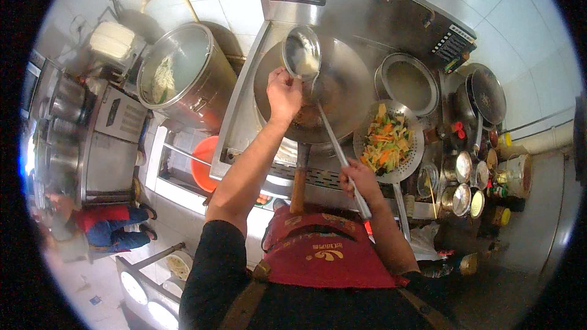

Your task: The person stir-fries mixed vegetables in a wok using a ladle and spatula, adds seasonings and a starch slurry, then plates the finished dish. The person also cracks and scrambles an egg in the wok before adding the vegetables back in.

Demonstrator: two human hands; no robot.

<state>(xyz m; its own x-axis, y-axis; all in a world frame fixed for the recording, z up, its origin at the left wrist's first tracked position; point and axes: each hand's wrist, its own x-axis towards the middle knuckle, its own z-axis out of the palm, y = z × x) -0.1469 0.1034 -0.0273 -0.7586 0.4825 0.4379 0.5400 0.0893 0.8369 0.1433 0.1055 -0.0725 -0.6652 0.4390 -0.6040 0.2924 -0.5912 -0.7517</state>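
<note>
My left hand (284, 94) grips the rim of a small metal bowl (301, 52), tilted over the wok (348, 78), with pale liquid at its lip. My right hand (361, 178) is closed around the metal handle of a long cooking utensil (335, 140), whose far end reaches into the wok; its head cannot be made out. Brownish residue shows on the wok's bottom. The wok's wooden handle (298, 188) points towards me. To the right, a perforated metal strainer (415, 160) holds cut vegetables (387, 142), with orange, green and tan pieces.
A round metal pot (408, 83) stands behind the strainer. Several seasoning containers (462, 199) and stacked pans (489, 96) are at the right. Left of the stove stand a tall steel pot (202, 96) and an orange bucket (205, 162). Another person (112, 227) is at the far left.
</note>
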